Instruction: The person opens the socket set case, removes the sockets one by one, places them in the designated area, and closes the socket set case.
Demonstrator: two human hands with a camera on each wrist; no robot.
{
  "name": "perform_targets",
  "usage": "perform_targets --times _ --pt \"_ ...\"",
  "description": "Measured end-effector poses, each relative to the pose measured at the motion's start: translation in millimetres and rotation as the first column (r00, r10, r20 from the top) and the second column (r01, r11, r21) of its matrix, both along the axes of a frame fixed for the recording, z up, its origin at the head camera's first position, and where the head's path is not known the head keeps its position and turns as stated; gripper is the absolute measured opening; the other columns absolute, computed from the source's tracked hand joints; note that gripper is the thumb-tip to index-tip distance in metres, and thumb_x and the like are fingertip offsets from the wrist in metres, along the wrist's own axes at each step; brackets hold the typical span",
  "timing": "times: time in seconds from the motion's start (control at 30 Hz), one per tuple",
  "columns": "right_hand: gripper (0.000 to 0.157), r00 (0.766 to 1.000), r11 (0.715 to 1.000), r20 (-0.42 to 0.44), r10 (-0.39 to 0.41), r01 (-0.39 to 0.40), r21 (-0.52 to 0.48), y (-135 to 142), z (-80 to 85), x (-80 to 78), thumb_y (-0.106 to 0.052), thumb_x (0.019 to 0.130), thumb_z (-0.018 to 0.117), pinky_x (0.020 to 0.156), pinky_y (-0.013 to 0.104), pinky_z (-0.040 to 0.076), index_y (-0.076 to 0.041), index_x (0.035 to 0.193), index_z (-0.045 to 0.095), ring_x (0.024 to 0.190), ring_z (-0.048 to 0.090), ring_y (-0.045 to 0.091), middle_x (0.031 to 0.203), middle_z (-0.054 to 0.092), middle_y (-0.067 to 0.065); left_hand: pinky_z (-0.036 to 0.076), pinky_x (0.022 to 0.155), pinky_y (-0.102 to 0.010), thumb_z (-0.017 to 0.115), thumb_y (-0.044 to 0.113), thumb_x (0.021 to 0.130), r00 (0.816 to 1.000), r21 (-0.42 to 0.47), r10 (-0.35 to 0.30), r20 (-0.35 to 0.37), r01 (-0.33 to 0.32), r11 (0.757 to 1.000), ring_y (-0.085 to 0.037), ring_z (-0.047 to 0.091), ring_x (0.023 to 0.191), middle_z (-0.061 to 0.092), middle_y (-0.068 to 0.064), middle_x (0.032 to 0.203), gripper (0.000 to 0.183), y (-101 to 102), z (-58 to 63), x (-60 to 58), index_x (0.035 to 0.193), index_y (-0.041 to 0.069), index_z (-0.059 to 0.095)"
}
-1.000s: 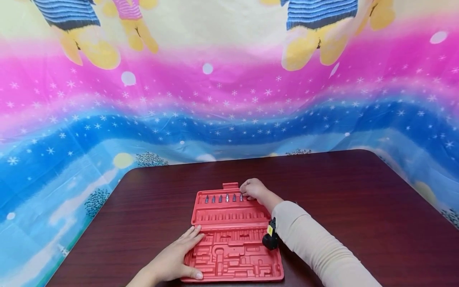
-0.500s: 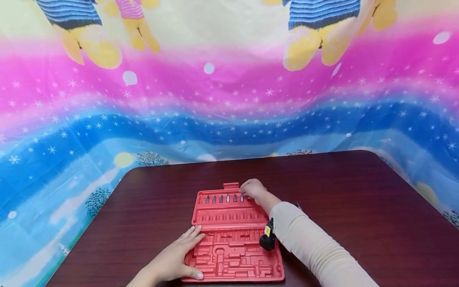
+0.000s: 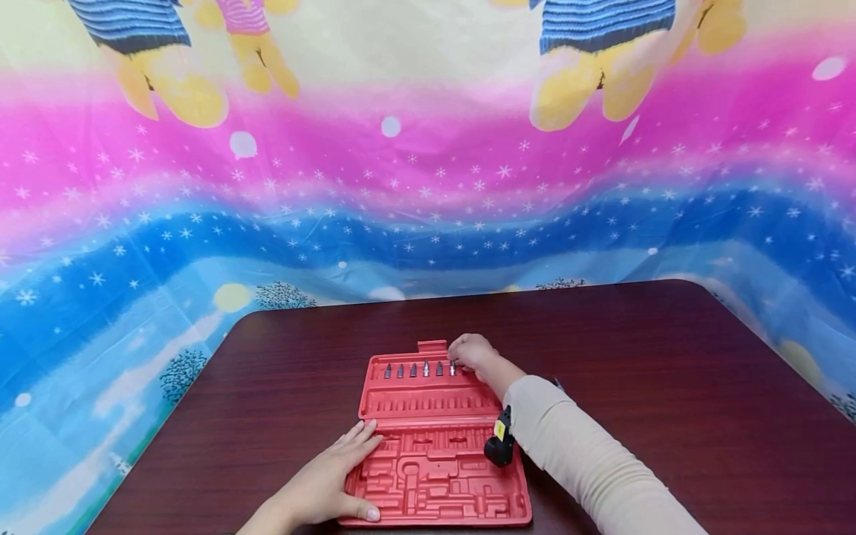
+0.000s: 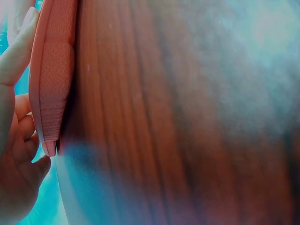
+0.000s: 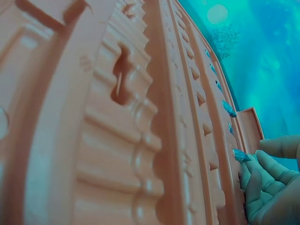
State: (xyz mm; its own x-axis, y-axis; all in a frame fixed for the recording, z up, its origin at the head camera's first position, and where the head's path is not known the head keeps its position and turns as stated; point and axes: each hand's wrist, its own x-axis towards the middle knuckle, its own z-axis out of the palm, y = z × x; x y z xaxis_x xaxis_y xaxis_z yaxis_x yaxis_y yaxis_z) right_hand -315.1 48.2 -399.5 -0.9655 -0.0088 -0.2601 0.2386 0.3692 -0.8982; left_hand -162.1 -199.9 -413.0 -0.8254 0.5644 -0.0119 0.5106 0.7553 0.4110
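An opened red plastic tool case (image 3: 438,468) lies on the table, its moulded slots facing up. Several metal screwdriver bits (image 3: 426,368) stand in a row along the far half. At the right end of this row my right hand (image 3: 476,351) pinches at a bit; the fingertips partly hide it. In the right wrist view, a bit (image 5: 241,155) shows right at the fingertips, by the case's latch tab (image 5: 251,129). My left hand (image 3: 324,475) rests on the case's near left edge, fingers spread and thumb on the front corner. The left wrist view shows the case's side (image 4: 54,70).
The dark wooden table (image 3: 635,357) extends around the case. Behind it hangs a printed cloth (image 3: 428,178) with snowflakes. A black wrist camera (image 3: 499,440) on the right arm hangs over the case's right edge. A small dark object (image 3: 559,383) shows behind the right sleeve.
Both hands and the case stay almost in place. The right wrist and its camera have shifted slightly left; the head view has drifted a little.
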Motion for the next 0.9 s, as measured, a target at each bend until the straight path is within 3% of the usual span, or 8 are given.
perform_targets --times 0.43,0.7,0.9 --pt "0.017 0.999 0.999 -0.01 0.035 -0.035 0.015 1.9 -1.5 -2.1 0.002 0.077 0.057 0.056 0.025 0.044 0.0 0.094 0.059 0.072 0.051 0.019 0.084 0.056 0.009 0.026 0.093 -0.051 0.057 0.064 0.06 0.999 0.014 -0.022 -0.04 0.022 1.0 -0.031 0.02 0.126 0.028 -0.012 0.137 0.093 -1.4 0.7 1.5 0.129 0.004 0.04" --pt "0.017 0.995 0.994 -0.023 0.1 -0.101 -0.048 5.1 -4.3 -2.6 0.006 0.077 0.055 0.057 0.026 0.044 0.0 0.093 0.059 0.075 0.054 0.018 0.084 0.06 0.008 0.025 0.094 -0.05 0.058 0.064 0.06 0.999 0.013 -0.019 -0.035 0.019 1.0 -0.03 0.019 0.126 0.027 -0.012 0.138 0.093 -1.3 2.6 2.5 0.129 0.004 0.04" --pt "0.018 0.995 0.994 -0.036 0.095 -0.097 -0.053 6.1 -6.0 -3.5 0.007 0.077 0.054 0.055 0.026 0.044 0.0 0.092 0.06 0.073 0.055 0.017 0.083 0.061 0.008 0.024 0.095 -0.05 0.057 0.065 0.06 0.999 0.013 -0.02 -0.036 0.02 1.0 -0.03 0.019 0.126 0.027 -0.012 0.138 0.093 -1.1 1.8 2.2 0.129 0.004 0.04"
